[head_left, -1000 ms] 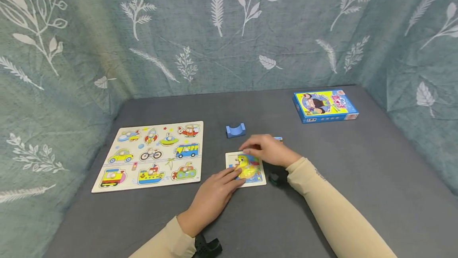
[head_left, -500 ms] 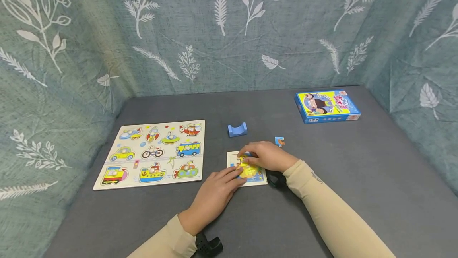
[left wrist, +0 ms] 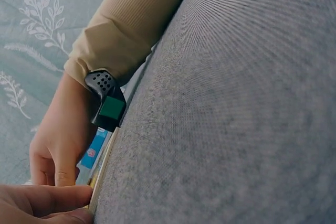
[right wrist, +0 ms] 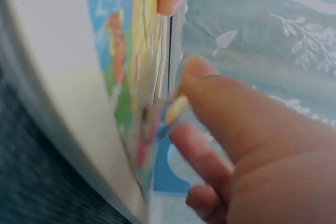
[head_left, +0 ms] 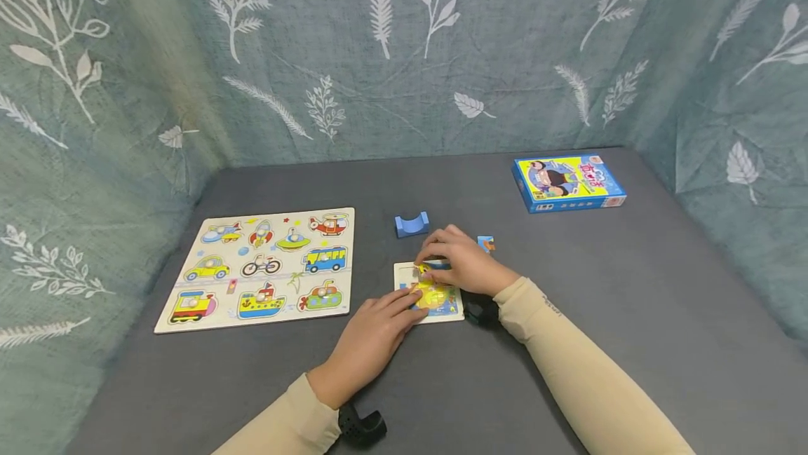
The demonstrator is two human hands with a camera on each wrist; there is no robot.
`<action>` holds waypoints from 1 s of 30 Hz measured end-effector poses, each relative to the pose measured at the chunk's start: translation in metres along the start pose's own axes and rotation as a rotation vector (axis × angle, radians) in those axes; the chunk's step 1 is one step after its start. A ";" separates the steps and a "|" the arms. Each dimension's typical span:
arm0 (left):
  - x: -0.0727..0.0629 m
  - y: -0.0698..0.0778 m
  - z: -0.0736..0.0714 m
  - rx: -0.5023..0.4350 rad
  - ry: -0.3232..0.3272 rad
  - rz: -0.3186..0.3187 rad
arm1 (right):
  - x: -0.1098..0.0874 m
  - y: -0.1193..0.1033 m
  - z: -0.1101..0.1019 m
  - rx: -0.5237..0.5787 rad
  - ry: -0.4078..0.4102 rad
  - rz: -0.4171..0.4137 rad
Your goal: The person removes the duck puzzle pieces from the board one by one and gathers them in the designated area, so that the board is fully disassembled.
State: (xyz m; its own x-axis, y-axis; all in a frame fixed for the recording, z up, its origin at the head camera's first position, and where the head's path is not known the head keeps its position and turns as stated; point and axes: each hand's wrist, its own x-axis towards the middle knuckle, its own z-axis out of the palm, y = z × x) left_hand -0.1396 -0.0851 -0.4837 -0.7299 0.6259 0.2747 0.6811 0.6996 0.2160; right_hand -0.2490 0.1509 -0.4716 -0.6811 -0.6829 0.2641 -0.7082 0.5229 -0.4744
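A small duck jigsaw puzzle [head_left: 444,310] lies in a pale-framed tray [head_left: 398,275] at the middle of the table. My left hand [head_left: 369,339] rests its extended fingers on the puzzle's left side. Over the upper part, my right hand [head_left: 470,264] pinches a yellow puzzle piece [right wrist: 177,109] between thumb and finger. The right wrist view has this piece tilted out of the picture's surface. Bare tray shows at the upper left corner. Just beyond the right hand lies a loose blue-and-orange puzzle piece [head_left: 486,243].
A large wooden vehicle peg board [head_left: 252,290] lies to the left. A blue block with a curved hollow [head_left: 412,225] stands behind the puzzle. At the back right is a blue and yellow box [head_left: 568,183]. Patterned curtains [head_left: 353,55] enclose the back and sides.
My right hand has moved from the tray's top edge onto the picture and lifted a yellow puzzle piece to a tilt. The left hand stays on the puzzle.
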 end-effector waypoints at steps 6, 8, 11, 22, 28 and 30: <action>-0.001 -0.001 0.003 -0.007 0.022 0.022 | -0.014 0.005 -0.025 0.148 0.106 0.066; -0.001 -0.001 0.004 -0.012 0.032 0.031 | -0.028 0.011 -0.041 0.147 0.162 0.114; -0.002 -0.002 0.004 -0.008 0.042 0.043 | -0.053 0.024 -0.059 0.109 0.229 0.205; 0.003 -0.004 -0.001 -0.021 0.048 0.037 | -0.084 0.058 -0.060 -0.185 0.183 0.257; 0.002 -0.005 -0.001 -0.025 0.050 0.034 | -0.082 0.061 -0.062 -0.168 0.123 0.305; 0.001 -0.005 -0.001 -0.025 0.054 0.031 | -0.085 0.062 -0.066 -0.145 0.098 0.339</action>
State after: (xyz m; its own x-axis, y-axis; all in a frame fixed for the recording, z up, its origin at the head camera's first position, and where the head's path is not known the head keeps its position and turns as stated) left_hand -0.1438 -0.0886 -0.4839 -0.7046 0.6272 0.3319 0.7053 0.6705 0.2300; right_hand -0.2473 0.2753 -0.4679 -0.8907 -0.4105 0.1954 -0.4541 0.7822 -0.4266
